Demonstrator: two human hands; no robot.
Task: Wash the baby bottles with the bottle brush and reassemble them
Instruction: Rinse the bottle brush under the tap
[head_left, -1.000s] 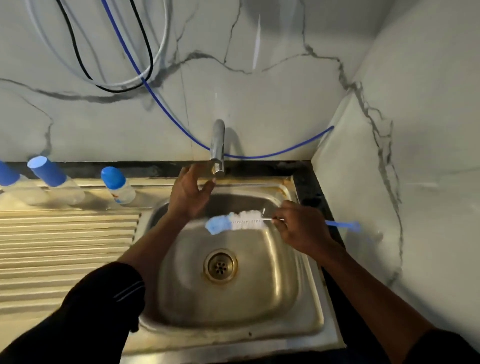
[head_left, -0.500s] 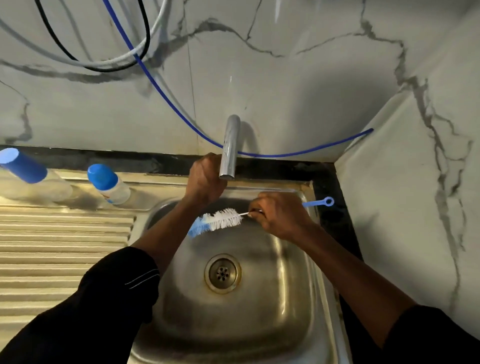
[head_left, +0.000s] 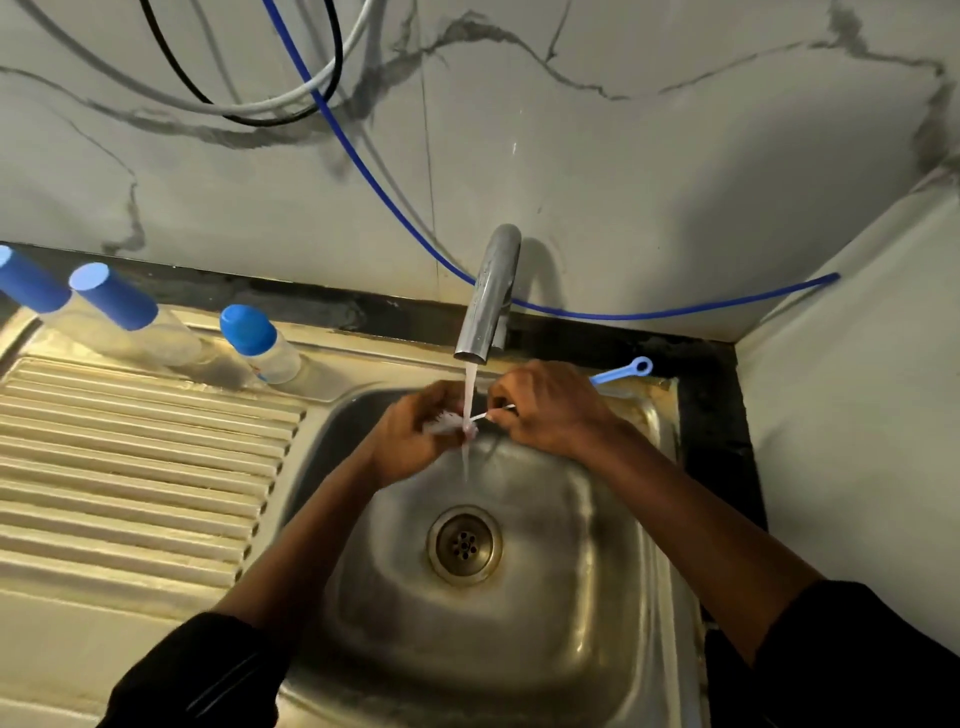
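well left of the tap (head_left: 488, 296): three blue-capped baby bottles (head_left: 114, 304) in a row. right under the tap, in its running water: left grip (head_left: 415, 436) curled round the bottle brush (head_left: 440, 425) bristles. just right of the tap: right grip (head_left: 550, 410) pinching the brush's stem.

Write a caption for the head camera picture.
Left hand and right hand rinse the bottle brush under the running tap, capped baby bottles nearby.

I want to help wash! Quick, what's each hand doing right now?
Left hand: closed round the bristles of the bottle brush, under the running water.
Right hand: closed on the same brush's stem.
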